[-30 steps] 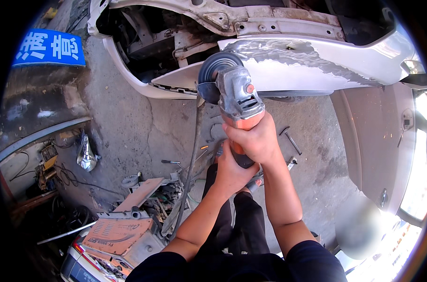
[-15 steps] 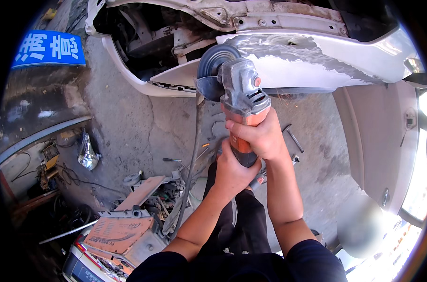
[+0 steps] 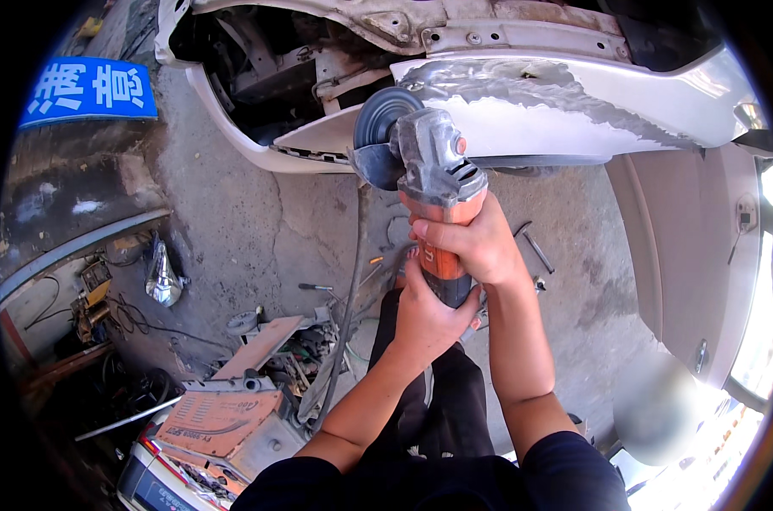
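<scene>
Both my hands grip an orange and grey angle grinder [image 3: 442,192], held up in front of a white car body panel [image 3: 523,128]. My right hand [image 3: 480,243] is wrapped round the orange body just behind the metal gear head. Lower down, my left hand [image 3: 429,315] closes on the dark rear end of the handle. The round disc [image 3: 386,117] with its guard points to the upper left. It overlaps the panel's left part in view; whether it touches I cannot tell. A grey, scraped patch [image 3: 565,94] runs along the panel's upper edge.
An orange-topped machine [image 3: 220,417] stands at the lower left beside a pile of tools and parts. A hose [image 3: 350,298] hangs down to the left of my hands. A hammer [image 3: 535,247] lies on the concrete floor. An open car door [image 3: 693,238] stands at the right.
The grinder and both hands have shifted slightly down in the picture, with the disc a little lower against the panel. My grip is the same.
</scene>
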A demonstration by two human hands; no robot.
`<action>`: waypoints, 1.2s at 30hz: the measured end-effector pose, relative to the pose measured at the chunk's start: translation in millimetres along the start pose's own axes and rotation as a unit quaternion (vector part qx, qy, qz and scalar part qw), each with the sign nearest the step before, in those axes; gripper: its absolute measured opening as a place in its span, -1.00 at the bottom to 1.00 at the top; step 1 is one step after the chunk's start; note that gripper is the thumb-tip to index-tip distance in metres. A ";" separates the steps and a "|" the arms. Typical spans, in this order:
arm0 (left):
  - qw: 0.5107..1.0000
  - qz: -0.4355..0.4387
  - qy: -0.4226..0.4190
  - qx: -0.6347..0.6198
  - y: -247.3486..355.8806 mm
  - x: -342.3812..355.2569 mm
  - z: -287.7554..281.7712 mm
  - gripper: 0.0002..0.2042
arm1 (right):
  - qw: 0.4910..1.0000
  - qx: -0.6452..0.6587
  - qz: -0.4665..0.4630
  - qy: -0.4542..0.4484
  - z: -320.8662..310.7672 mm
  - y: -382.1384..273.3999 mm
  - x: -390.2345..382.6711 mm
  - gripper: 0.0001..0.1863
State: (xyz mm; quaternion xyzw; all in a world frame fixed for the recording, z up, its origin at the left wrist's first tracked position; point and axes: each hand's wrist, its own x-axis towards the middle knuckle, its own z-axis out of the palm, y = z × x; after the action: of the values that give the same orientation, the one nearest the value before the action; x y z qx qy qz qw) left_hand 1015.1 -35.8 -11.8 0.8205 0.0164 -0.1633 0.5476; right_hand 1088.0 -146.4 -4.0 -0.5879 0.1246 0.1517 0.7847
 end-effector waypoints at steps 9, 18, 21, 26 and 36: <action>1.000 0.008 0.008 -0.015 9.8 1.6 6.6 -0.40 | 0.999 -0.027 -0.013 -0.012 -5.6 -8.3 0.0 -0.65; 0.999 -0.030 0.039 -0.021 -1.2 -4.5 15.6 -0.31 | 0.999 -0.035 0.014 -0.013 -4.4 -9.1 -1.0 -0.64; 0.999 -0.017 0.050 -0.009 -10.9 -3.4 16.4 -0.31 | 0.999 -0.033 0.008 -0.009 -2.0 -10.5 -0.8 -0.63; 0.999 -0.010 0.047 0.003 -14.3 -1.1 16.9 -0.31 | 0.999 -0.040 0.007 0.002 -4.8 -5.1 0.3 -0.63; 0.998 -0.046 -0.010 -0.044 -8.5 0.7 24.6 -0.31 | 1.000 0.004 -0.001 0.012 -22.7 3.2 -3.9 -0.61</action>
State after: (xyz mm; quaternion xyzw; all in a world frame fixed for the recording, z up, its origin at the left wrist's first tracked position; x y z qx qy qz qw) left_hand 1007.9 -54.8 -28.2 0.7926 0.0555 -0.1952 0.5750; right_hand 1082.7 -167.8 -11.7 -0.5863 0.1339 0.1435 0.7860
